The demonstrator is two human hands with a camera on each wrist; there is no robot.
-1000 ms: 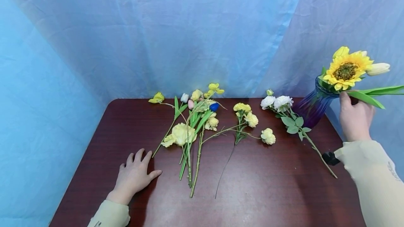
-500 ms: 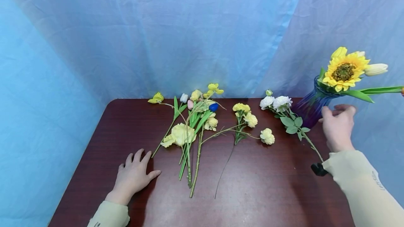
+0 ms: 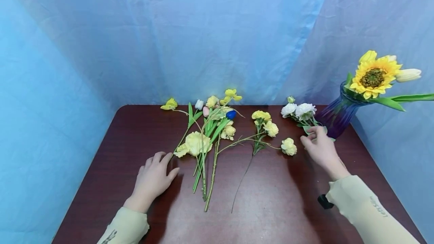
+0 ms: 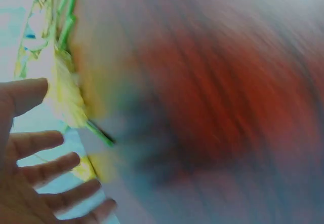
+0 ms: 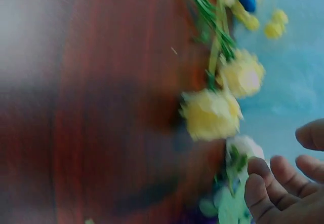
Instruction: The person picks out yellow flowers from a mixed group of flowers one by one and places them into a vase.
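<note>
My left hand hovers over the table's left side with fingers spread, empty, beside the stem of a white tulip. In the left wrist view its fingers point towards a pale yellow flower. My right hand is empty too, its fingers loosely bent, over the leaves of a stem of white flowers. It hides most of that stem. Behind it stands a blue-purple glass vase holding a sunflower and cream tulips.
Mid-table lies a loose pile of stems with a large pale yellow bloom and a blue tulip. Right of it are a yellow carnation stem and a round yellow bloom. Blue cloth hangs behind the table.
My right hand has let go at the vase's mouth and moved left and nearer, over the white flowers. My left hand has shifted slightly right. The sunflower stays in the vase.
</note>
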